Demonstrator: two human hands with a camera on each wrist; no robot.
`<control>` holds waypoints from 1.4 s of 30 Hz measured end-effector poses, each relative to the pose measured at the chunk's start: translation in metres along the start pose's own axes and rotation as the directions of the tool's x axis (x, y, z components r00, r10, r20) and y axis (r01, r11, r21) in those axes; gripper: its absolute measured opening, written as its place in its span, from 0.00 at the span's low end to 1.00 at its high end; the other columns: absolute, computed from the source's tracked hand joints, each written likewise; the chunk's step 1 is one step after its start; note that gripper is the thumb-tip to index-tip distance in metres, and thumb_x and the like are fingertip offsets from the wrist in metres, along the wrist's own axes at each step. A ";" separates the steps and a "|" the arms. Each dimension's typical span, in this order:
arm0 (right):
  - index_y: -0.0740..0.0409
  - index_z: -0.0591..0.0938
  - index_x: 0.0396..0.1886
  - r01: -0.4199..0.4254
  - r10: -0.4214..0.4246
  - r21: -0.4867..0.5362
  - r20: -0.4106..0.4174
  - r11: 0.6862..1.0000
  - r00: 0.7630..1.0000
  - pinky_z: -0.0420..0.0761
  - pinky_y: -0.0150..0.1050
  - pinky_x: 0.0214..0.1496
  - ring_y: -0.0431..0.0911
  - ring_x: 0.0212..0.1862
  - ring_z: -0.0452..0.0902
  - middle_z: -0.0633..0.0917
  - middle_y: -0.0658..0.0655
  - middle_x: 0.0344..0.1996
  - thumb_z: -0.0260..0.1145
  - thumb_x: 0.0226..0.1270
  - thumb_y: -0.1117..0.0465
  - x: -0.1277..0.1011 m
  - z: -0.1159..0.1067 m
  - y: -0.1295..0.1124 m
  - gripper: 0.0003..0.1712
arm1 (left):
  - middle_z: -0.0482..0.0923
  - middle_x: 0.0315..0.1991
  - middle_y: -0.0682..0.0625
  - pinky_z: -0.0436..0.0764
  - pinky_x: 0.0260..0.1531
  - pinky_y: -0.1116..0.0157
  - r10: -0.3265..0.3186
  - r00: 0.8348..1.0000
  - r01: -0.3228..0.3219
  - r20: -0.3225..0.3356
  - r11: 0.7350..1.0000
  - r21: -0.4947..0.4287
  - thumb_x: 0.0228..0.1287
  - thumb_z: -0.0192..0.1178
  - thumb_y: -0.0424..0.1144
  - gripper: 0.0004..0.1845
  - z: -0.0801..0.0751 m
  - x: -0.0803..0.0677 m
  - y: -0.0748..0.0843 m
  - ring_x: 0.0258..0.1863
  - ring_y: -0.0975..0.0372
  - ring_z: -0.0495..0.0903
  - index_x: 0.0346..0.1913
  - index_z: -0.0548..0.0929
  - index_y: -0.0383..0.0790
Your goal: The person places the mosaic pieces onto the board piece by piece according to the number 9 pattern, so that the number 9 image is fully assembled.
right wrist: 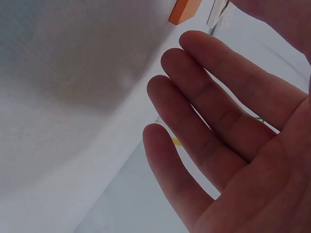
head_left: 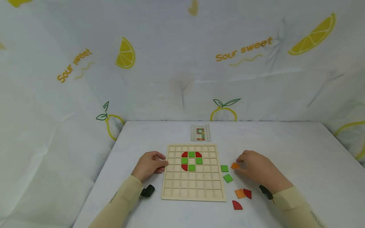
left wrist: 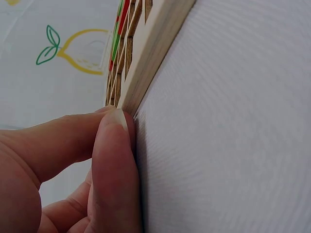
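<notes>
At the left edge of the pale wooden grid board [head_left: 194,185], my left hand [head_left: 150,165] pinches the rim. Thumb [left wrist: 114,170] and forefinger [left wrist: 63,141] come together at the board's edge in the left wrist view. Red quarter-round tiles and green square tiles [head_left: 191,154] form a ring in the upper part of the grid. Right of the board, my right hand [head_left: 255,167] is low over the table by an orange tile [head_left: 235,165]. Its fingers [right wrist: 194,116] are extended and apart in the right wrist view, with the orange tile [right wrist: 184,10] just beyond the forefinger's tip.
Two green tiles [head_left: 224,168] lie beside the board's right edge. Nearer me are another orange tile [head_left: 240,193] and two red quarter-round tiles [head_left: 237,205]. A pattern card [head_left: 200,133] lies behind the board. A lemon-printed cloth [head_left: 171,63] hangs behind the table.
</notes>
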State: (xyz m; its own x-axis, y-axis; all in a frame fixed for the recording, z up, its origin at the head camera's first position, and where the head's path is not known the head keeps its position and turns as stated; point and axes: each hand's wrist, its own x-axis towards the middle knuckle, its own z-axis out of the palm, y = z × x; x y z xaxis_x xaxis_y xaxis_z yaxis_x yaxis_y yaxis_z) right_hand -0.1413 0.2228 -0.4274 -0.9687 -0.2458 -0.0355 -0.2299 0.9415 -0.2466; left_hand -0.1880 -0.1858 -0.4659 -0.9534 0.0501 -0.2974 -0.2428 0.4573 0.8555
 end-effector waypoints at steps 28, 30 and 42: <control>0.56 0.93 0.42 -0.050 0.050 0.010 0.021 0.999 0.999 0.90 0.52 0.53 0.46 0.43 0.83 0.88 0.49 0.39 0.82 0.63 0.57 0.007 0.010 0.001 0.11 | 0.86 0.34 0.46 0.92 0.33 0.66 -0.012 1.000 0.012 -0.003 1.000 0.004 0.64 0.78 0.39 0.14 -0.001 0.005 -0.005 0.28 0.62 0.87 0.49 0.88 0.40; 0.56 0.93 0.42 -0.051 0.051 0.011 0.020 0.999 0.999 0.90 0.52 0.53 0.46 0.42 0.83 0.88 0.49 0.39 0.82 0.63 0.57 0.008 0.010 0.001 0.11 | 0.86 0.34 0.46 0.91 0.33 0.66 -0.011 1.000 0.011 -0.004 1.000 0.008 0.64 0.78 0.39 0.14 -0.002 0.004 -0.004 0.28 0.62 0.87 0.49 0.88 0.40; 0.55 0.93 0.41 -0.055 0.056 -0.013 0.023 0.998 0.998 0.90 0.51 0.50 0.44 0.40 0.80 0.87 0.49 0.37 0.81 0.64 0.56 0.009 0.006 -0.002 0.10 | 0.86 0.34 0.46 0.91 0.32 0.66 0.011 1.000 -0.011 0.006 1.000 -0.006 0.64 0.78 0.39 0.15 -0.001 -0.001 0.000 0.27 0.63 0.87 0.50 0.87 0.38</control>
State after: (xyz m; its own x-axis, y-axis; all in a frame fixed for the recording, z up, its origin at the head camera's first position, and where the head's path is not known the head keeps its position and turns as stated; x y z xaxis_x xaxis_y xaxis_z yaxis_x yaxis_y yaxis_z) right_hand -0.1494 0.2174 -0.4328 -0.9775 -0.1984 -0.0717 -0.1771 0.9565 -0.2319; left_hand -0.1868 -0.1865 -0.4653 -0.9549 0.0604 -0.2908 -0.2337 0.4512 0.8613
